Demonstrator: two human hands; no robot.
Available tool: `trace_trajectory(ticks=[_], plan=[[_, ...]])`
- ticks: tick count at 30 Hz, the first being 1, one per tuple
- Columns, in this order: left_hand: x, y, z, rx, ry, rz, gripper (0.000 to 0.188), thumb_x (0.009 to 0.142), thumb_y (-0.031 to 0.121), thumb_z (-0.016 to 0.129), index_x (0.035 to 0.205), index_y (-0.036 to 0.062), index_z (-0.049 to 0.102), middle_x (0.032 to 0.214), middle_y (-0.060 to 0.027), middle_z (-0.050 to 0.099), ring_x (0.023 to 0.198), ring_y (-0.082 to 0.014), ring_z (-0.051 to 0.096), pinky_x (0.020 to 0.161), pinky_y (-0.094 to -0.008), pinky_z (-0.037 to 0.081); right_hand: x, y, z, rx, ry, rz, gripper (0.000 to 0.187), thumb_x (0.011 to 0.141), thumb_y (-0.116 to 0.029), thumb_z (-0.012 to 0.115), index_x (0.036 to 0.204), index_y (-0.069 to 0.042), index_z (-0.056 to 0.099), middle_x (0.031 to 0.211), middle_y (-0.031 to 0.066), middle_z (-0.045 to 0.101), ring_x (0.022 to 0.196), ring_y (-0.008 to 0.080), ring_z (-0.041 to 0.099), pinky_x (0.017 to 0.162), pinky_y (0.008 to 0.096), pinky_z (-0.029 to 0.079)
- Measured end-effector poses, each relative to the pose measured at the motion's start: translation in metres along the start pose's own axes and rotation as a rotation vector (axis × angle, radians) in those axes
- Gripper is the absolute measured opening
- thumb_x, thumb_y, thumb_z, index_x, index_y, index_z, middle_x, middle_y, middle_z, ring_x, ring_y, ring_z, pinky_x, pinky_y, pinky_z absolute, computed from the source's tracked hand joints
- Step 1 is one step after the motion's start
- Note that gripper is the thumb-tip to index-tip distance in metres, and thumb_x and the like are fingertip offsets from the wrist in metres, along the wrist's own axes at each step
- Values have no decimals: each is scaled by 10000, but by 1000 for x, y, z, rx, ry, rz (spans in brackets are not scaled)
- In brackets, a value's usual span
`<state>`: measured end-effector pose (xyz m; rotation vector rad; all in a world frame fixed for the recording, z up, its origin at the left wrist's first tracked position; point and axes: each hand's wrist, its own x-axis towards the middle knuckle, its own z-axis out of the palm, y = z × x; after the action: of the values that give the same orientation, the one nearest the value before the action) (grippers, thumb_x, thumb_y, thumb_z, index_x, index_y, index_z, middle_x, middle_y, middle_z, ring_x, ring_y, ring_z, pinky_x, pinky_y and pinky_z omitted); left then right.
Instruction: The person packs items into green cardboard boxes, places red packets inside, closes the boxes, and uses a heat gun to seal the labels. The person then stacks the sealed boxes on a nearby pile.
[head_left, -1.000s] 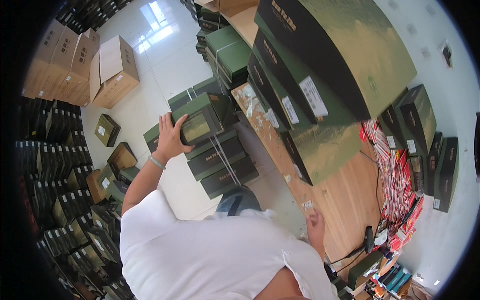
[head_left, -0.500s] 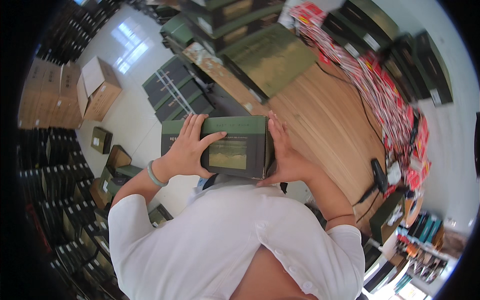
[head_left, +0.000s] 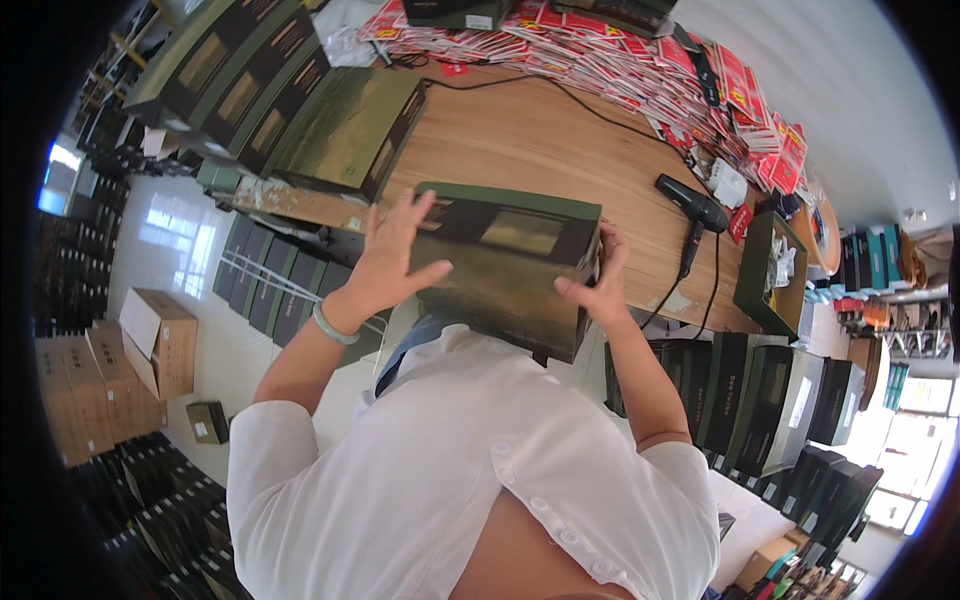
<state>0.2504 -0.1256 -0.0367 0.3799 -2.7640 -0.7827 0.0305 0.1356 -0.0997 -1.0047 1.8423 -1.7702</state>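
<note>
A dark green box (head_left: pixel 500 275) with a landscape picture panel lies across the front of my body, over the near edge of the wooden table (head_left: pixel 490 130). My right hand (head_left: pixel 606 272) grips its right end, the thumb on the broad face and the fingers round the far side. At the left end is my left hand (head_left: pixel 390 255), its fingers and thumb spread wide; whether it touches the box I cannot tell. How much of the box's weight rests on the table is hidden.
A flat green box (head_left: pixel 350 130) and upright ones (head_left: pixel 230 90) occupy the table's left. A hair dryer (head_left: pixel 693 215) with a cord lies right, before heaped red-and-white packets (head_left: pixel 640 75). An open box (head_left: pixel 775 270) stands at the right corner. Cartons (head_left: pixel 160 335) sit on the floor.
My view has swung right, toward the table. The box has been turned so a broad green face shows toward me. My left hand has shifted from its front to its left end, fingers spread.
</note>
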Motion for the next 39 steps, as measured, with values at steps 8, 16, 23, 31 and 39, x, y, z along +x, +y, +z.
trace_trajectory(ticks=[8, 16, 23, 31, 39], plan=[[10, -168, 135, -773, 47, -734, 668, 992, 518, 446, 1418, 4, 409, 1405, -124, 483, 1322, -278, 405, 1110, -373, 291, 44, 124, -65, 496, 336, 623, 699, 854, -402, 688, 1380, -64, 374, 1348, 179, 468, 1224, 280, 475, 1011, 395, 418], [23, -205, 178, -1060, -408, -760, 707, 1003, 588, 294, 1468, 62, 376, 1463, -109, 441, 1345, -246, 385, 1104, -366, 297, -23, 214, -48, 570, 299, 766, 873, 935, -730, 241, 1489, -61, 325, 1504, 125, 386, 1336, 277, 407, 1095, 410, 334], [55, -243, 183, -876, -412, -771, 720, 992, 591, 295, 1447, 43, 399, 1417, -123, 485, 1277, -249, 451, 1068, -340, 336, -77, 190, 3, 242, 308, 763, 868, 847, -759, 470, 1463, -154, 377, 1433, 126, 442, 1288, 317, 442, 1025, 509, 395], [83, -235, 96, -1715, -373, -815, 663, 955, 618, 333, 1373, 117, 451, 1383, -107, 493, 1280, -310, 433, 1069, -511, 303, 11, 112, 13, 815, 388, 850, 588, 918, -540, 525, 1349, -139, 528, 1392, 88, 517, 1264, 293, 477, 1018, 504, 411], [63, -219, 76, -943, -110, -430, 574, 937, 252, 511, 1416, -11, 336, 1263, -253, 556, 1175, -389, 537, 944, -437, 452, 53, -7, 8, 676, 358, 742, 425, 918, -310, 608, 1242, -37, 570, 1186, 74, 634, 1092, 260, 606, 912, 425, 516]])
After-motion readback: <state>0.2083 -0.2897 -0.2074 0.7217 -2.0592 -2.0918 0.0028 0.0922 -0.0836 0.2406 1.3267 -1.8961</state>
